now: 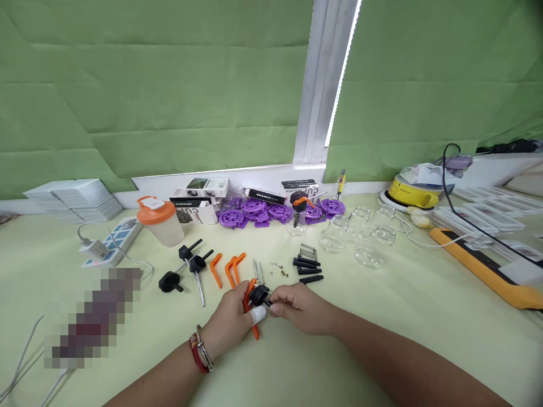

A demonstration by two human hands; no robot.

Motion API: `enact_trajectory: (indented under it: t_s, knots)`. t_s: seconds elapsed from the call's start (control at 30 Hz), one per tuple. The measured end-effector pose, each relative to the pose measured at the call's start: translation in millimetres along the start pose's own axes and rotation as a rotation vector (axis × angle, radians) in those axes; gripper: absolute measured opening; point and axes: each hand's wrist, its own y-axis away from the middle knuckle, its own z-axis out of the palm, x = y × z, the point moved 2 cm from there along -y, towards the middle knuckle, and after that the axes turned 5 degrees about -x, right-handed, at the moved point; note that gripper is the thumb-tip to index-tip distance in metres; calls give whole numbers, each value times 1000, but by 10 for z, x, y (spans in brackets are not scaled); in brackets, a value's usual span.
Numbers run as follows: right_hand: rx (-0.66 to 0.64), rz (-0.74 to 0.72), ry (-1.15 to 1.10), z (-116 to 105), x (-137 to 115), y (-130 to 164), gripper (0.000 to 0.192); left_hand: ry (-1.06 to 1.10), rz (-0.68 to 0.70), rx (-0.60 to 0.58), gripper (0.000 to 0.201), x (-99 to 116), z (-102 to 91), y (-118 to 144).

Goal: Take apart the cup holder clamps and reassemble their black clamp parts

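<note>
My left hand (pixel 231 319), with a white wrap on its thumb, grips a black round cap (pixel 258 294) and an orange crank handle (pixel 255 332) together. My right hand (pixel 299 308) pinches the dark stem on the cap's right side; its fingertips hide the stem's end. Just beyond lie more orange crank handles (pixel 216 271), metal pins (pixel 257 271) and tiny brass and silver pieces (pixel 283 272). Several black tapered handles (pixel 311 280) and a group of springs (pixel 308 251) lie behind my right hand. Other black caps with metal rods (pixel 170 281) rest to the left.
Glass jars (pixel 369 257) stand at the right rear, near a partly assembled piece with a glass base (pixel 296 227). Purple wheel-like parts (pixel 280 213) and boxes (pixel 201 212) line the back. Leftward are a shaker bottle (pixel 167 232) and power strip (pixel 116 243); an orange-and-black case (pixel 479 268) lies right.
</note>
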Motion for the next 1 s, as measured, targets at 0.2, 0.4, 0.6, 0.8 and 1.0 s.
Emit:
enact_trajectory:
  t_s: [0.2,0.4,0.6,0.8,1.0]
  knots:
    - [95,78,-209,-53,3,-19,9,106,22,-75,18,-38,-29,-22]
    - [25,89,-470,128,106,-85,23,135,76,-262,12,-1,28,5]
    - [-43,103,-504,109,141,-114,40,57,111,-412,10,60,26,82]
    - [-50,265,-465,141,79,-157,27,-211,180,-520,7,120,78,176]
    - [229,16,-249,13,-151,-391,14,-156,221,-466,10,185,-131,118]
